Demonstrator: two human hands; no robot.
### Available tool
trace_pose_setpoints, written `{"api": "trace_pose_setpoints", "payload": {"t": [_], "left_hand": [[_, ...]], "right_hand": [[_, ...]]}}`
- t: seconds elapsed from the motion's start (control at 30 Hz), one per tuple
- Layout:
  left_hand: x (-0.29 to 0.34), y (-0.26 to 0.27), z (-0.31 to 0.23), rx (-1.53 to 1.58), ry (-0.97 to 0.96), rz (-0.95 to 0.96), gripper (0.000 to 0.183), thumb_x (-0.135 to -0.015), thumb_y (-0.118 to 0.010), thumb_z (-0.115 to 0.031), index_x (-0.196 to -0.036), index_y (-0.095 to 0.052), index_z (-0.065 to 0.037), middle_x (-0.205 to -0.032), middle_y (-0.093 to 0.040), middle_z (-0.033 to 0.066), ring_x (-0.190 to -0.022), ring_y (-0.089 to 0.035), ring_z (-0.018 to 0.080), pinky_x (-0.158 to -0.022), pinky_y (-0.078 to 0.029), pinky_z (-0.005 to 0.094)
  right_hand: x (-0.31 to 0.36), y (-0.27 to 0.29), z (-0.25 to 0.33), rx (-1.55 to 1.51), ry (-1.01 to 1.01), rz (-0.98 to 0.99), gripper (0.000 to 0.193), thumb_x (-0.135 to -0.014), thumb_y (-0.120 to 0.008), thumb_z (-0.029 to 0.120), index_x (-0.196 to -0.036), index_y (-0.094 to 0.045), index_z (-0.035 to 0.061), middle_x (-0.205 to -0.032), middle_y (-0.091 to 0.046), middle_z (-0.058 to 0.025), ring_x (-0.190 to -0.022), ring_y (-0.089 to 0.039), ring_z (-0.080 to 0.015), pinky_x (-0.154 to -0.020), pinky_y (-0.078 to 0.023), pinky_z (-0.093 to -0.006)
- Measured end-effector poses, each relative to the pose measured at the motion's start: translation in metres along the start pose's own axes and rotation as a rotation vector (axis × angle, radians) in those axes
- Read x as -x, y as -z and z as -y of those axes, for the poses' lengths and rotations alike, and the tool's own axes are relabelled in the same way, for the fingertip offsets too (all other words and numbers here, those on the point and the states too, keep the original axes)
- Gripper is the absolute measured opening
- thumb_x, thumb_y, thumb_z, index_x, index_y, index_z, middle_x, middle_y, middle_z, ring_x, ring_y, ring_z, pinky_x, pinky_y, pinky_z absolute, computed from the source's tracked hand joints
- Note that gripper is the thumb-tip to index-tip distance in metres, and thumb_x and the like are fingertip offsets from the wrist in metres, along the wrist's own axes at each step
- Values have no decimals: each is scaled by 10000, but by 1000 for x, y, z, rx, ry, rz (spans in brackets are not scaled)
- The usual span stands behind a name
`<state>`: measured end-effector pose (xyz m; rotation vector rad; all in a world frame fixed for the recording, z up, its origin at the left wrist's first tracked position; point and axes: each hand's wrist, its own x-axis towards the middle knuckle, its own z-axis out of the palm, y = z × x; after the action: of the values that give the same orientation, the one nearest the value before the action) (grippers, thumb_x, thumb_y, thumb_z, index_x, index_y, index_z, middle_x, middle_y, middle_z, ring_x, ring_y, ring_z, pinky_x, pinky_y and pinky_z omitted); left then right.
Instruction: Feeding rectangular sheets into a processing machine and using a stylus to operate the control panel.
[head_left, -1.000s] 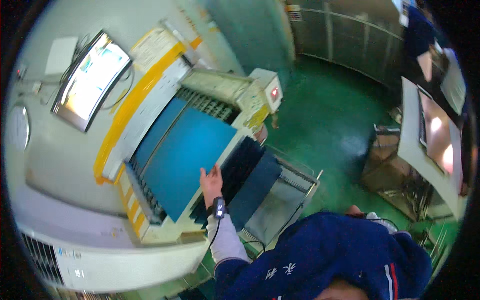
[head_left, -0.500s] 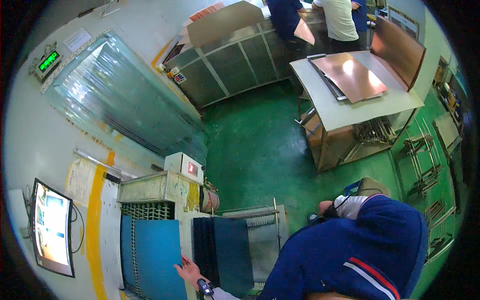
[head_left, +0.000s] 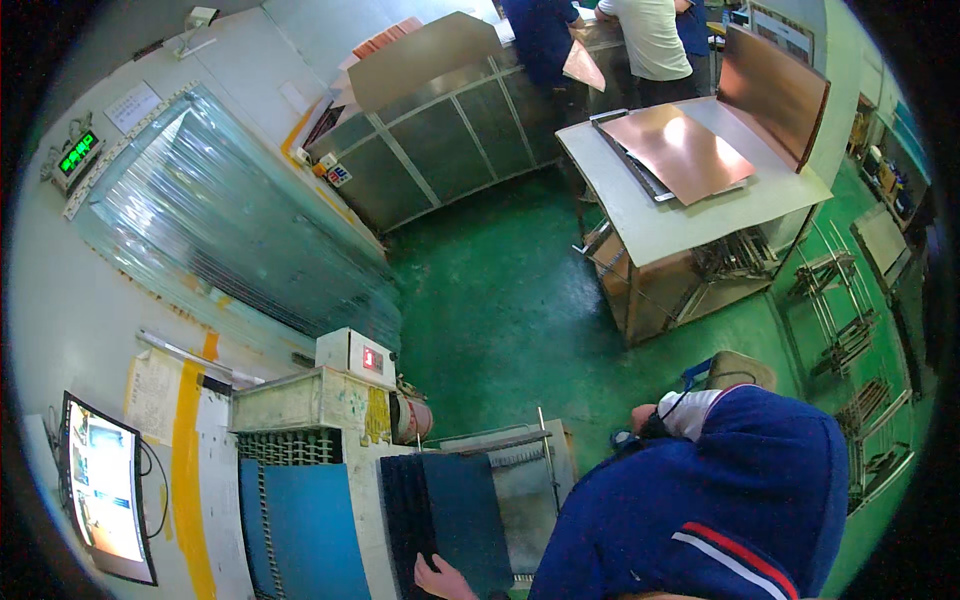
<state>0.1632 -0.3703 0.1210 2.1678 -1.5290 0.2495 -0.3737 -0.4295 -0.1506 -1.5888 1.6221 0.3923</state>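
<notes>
My left hand (head_left: 440, 579) reaches in from the lower edge, fingers apart, over a row of dark blue panels (head_left: 404, 505) that stand close together in a rack (head_left: 548, 462). Its fingertips are at or against the panels' edges; I cannot tell whether they touch. One wider dark blue panel (head_left: 466, 510) leans on the right of the row. To the left, a brighter blue panel (head_left: 308, 525) lies on a roller conveyor (head_left: 300, 443). Past my navy sleeve, my right hand (head_left: 644, 414) shows small and partly hidden, with its fingers unclear.
A pale cabinet (head_left: 275, 402) with a white control box (head_left: 350, 355) stands beyond the conveyor. A lit screen (head_left: 105, 490) hangs at left. Across the green floor stands a table (head_left: 640, 225) with copper-coloured sheets (head_left: 680, 150). Several people work at the far counter.
My left hand has moved right, from the right edge of the bright blue panel to the dark panels in the rack. The view has shifted slightly.
</notes>
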Motion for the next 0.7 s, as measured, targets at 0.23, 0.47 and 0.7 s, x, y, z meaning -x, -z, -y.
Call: {"api": "trace_pose_setpoints", "payload": {"t": [0.23,0.47,0.7], "left_hand": [[32,13,-33,-157,-49,-125,389,-810,-619,-269,-1090,-588,0,-1178,-532,220,-1068,-497,407,-934,-382,493],[44,22,-63,-202,26,-8,473,-813,-600,-267,-1205,-521,-15,-1261,-469,232,-1150,-435,423,-949,-357,507],[52,20,-79,-231,139,17,564,-803,-612,-295,-1279,-454,-37,-1368,-362,198,-1228,-356,400,-988,-287,510]], "right_hand": [[1,20,17,-74,-61,-39,325,-659,-646,334,-827,-672,57,-784,-636,-179,-733,-608,-330,-652,-464,-446],[-55,-8,-24,290,580,-41,312,-673,-609,332,-787,-667,47,-769,-632,-176,-718,-609,-321,-634,-455,-444],[-2,19,-1,-154,47,-44,221,-696,-607,274,-767,-662,72,-631,-553,-171,-614,-560,-346,-550,-403,-480]]}}
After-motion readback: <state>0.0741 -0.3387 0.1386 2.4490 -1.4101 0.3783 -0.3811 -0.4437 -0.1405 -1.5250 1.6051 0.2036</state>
